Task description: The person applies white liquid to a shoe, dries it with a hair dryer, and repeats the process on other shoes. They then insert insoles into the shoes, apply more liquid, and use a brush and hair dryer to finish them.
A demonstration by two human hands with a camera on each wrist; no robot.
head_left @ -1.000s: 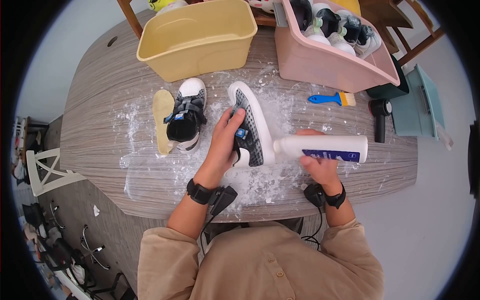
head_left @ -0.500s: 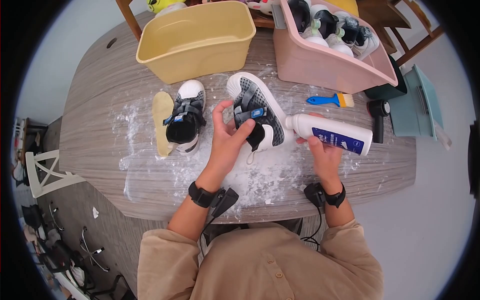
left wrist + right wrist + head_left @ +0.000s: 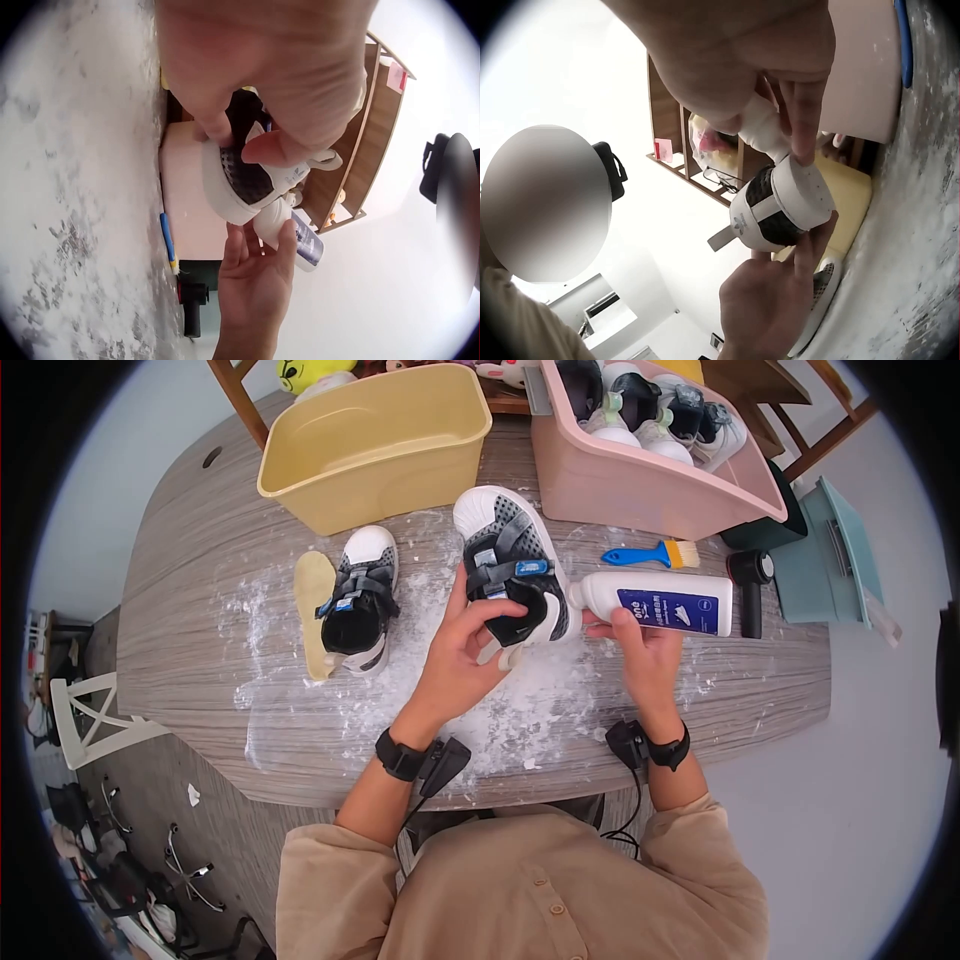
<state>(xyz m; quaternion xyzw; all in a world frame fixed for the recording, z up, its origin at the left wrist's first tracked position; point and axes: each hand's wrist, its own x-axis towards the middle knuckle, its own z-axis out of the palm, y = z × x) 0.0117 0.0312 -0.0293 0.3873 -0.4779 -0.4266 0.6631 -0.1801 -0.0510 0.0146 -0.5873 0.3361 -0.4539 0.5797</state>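
Observation:
My left hand (image 3: 448, 665) holds a grey-and-black sneaker (image 3: 508, 532) with a white toe and sole, its fingers bent into the opening at the heel. Blue-tipped straps cross the shoe's top, and the opening faces up. In my right hand (image 3: 650, 665) is a white bottle (image 3: 600, 593) with a blue label, lying sideways. The bottle's narrow end meets the side of the sole near the heel; in the right wrist view a fingertip also lies against the white sole (image 3: 804, 191). A matching sneaker (image 3: 352, 628) stands to the left, beside a beige insole (image 3: 313, 600).
White powdery residue (image 3: 520, 700) covers the middle of the wooden table. Behind stand a yellow bin (image 3: 380, 475) and a pink bin (image 3: 640, 495) holding several sneakers. A blue-handled brush (image 3: 635, 555), a black handheld tool (image 3: 750, 595) and a teal container (image 3: 820, 580) are at the right.
The held sneaker has turned from its side to show its opening and moved away from me. My left fingers shifted into the opening. The bottle moved up with the shoe and swung more level.

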